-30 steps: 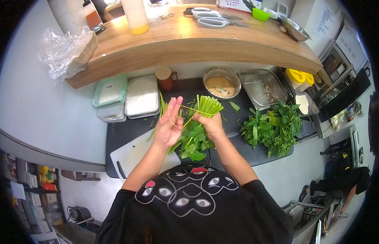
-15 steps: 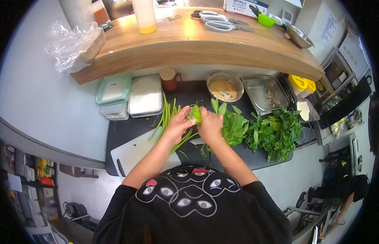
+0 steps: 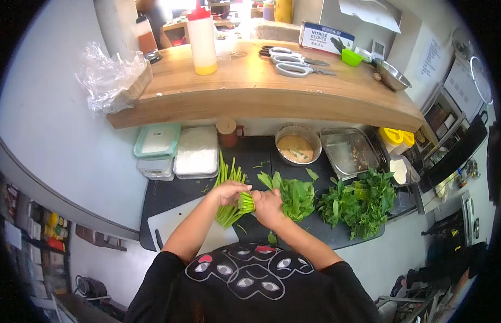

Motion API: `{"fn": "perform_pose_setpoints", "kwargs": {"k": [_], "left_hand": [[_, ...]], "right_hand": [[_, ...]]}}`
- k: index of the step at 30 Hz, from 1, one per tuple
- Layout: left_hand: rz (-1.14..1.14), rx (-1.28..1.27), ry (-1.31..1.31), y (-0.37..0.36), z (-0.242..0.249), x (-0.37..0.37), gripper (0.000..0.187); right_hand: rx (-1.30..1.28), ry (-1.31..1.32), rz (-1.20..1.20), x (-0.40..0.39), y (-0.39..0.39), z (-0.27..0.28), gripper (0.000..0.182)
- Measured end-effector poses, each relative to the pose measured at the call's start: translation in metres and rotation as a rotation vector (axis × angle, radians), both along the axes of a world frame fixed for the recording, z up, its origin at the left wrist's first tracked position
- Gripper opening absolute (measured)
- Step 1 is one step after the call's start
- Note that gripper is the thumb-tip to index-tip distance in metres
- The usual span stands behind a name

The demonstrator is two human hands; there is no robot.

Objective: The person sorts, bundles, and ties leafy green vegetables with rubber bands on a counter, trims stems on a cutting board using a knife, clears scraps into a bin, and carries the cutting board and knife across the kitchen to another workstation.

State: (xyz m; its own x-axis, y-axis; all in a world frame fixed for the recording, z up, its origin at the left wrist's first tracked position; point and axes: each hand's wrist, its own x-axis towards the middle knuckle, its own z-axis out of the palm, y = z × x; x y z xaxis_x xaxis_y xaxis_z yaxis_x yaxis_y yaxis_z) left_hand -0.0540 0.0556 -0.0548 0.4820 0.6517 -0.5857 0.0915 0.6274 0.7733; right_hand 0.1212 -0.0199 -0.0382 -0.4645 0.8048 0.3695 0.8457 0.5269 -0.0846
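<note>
My left hand (image 3: 230,192) is closed around a bunch of green stems (image 3: 245,202), whose cut-looking ends point toward me. Against the same bunch, my right hand (image 3: 269,208) has its fingers bent; a thin band seems to lie between the two hands. More long green stems (image 3: 229,171) lie behind and under my left hand, partly over the white cutting board (image 3: 192,226). Just beyond my right hand are leafy greens (image 3: 297,197); whether they join the held stems is hidden. A second, larger pile of leafy greens (image 3: 358,202) rests farther right.
Lidded containers (image 3: 196,153) and a red-brown mug (image 3: 227,133) stand at the back left. A bowl of brown liquid (image 3: 296,148) and a metal tray (image 3: 350,151) are behind the greens. Above runs a wooden shelf (image 3: 250,102) with scissors (image 3: 293,69) and a squeeze bottle (image 3: 202,46).
The view has tilted upward. Both hands have moved nearer to me, and the bunch has turned so its stem ends show. A knife blade seen earlier near the right forearm is now out of sight.
</note>
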Motion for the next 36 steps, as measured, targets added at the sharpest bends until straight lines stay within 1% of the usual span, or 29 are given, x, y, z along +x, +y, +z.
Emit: {"fn": "perform_pose_setpoints", "kwargs": {"k": [1,2,4,6,7,8,9,11,12,13,14,16,17,18,19,20,21,23,24,26,27,29,31,32,35,36], "left_hand": [[0.023,-0.018,-0.029,-0.002,0.002,0.0,0.04],[0.058,-0.046,-0.068,-0.004,0.004,0.001,0.035],[0.199,-0.075,-0.147,-0.003,-0.015,0.006,0.033],[0.375,-0.083,-0.231,-0.005,-0.019,0.012,0.031],[0.458,-0.049,-0.297,-0.008,-0.017,0.015,0.031],[0.541,-0.015,-0.362,-0.01,-0.015,0.02,0.032],[0.624,0.018,-0.428,-0.011,-0.014,0.024,0.032],[0.727,0.155,-0.499,-0.022,0.013,0.037,0.033],[0.784,0.202,-0.537,-0.025,0.022,0.043,0.032],[0.842,0.249,-0.575,-0.027,0.028,0.046,0.032],[0.847,0.292,-0.588,-0.028,0.03,0.046,0.037],[0.776,0.512,-0.428,-0.03,0.038,0.045,0.042],[0.733,0.609,-0.34,-0.035,0.043,0.043,0.045],[0.639,0.744,-0.311,-0.037,0.047,0.04,0.053],[0.572,0.832,-0.298,-0.037,0.049,0.038,0.054],[0.501,0.916,-0.286,-0.037,0.049,0.036,0.056],[0.428,1.004,-0.278,-0.036,0.05,0.034,0.057],[0.292,0.963,-0.192,-0.035,0.063,0.029,0.067],[0.226,0.946,-0.152,-0.033,0.068,0.027,0.072],[0.168,0.776,-0.232,-0.031,0.073,0.021,0.074],[0.14,0.69,-0.272,-0.03,0.073,0.019,0.075],[0.07,0.682,-0.186,-0.031,0.072,0.019,0.07],[-0.023,0.687,-0.056,-0.035,0.074,0.02,0.067],[-0.038,0.712,-0.036,-0.036,0.072,0.02,0.064],[-0.075,0.683,-0.017,-0.04,0.065,0.023,0.064],[-0.069,0.79,0.034,-0.04,0.059,0.024,0.062]], "right_hand": [[-0.004,0.053,-0.007,0.002,0.001,0.003,0.037],[-0.064,0.129,0.002,0.003,-0.001,0.015,0.04],[-0.184,0.283,0.021,0.004,-0.008,0.04,0.047],[-0.304,0.567,-0.073,0.004,-0.002,0.036,0.052],[-0.366,0.71,-0.12,0.004,0.001,0.031,0.055],[-0.378,0.852,-0.108,0.004,0.007,0.027,0.046],[-0.415,0.975,-0.093,0.005,0.01,0.024,0.043],[-0.493,1.216,-0.064,0.004,0.013,0.036,0.036],[-0.555,1.281,-0.06,0.005,0.015,0.04,0.028],[-0.575,1.343,-0.076,0.004,0.017,0.041,0.028],[-0.595,1.405,-0.094,0.003,0.018,0.042,0.028],[-0.588,1.49,-0.094,0.003,0.023,0.038,0.028],[-0.65,1.554,-0.062,0.004,0.022,0.04,0.029],[-0.714,1.619,-0.033,0.005,0.023,0.043,0.029],[-0.78,1.687,-0.008,0.008,0.024,0.044,0.03],[-0.836,1.615,0.061,0.014,0.026,0.044,0.03],[-0.854,1.541,0.075,0.017,0.025,0.047,0.029],[-0.776,1.432,0.057,0.013,0.016,0.064,0.026],[-0.792,1.365,0.088,0.014,0.017,0.061,0.028],[-0.822,1.222,0.152,0.02,0.02,0.049,0.032],[-0.864,1.135,0.141,0.021,0.021,0.045,0.031],[-0.941,0.96,0.119,0.024,0.022,0.043,0.03],[-0.989,0.853,0.132,0.027,0.021,0.043,0.034],[-1.002,0.81,0.141,0.028,0.022,0.038,0.034],[-0.984,0.619,0.138,0.029,0.026,0.027,0.036],[-0.967,0.547,0.124,0.029,0.027,0.026,0.037]]}}
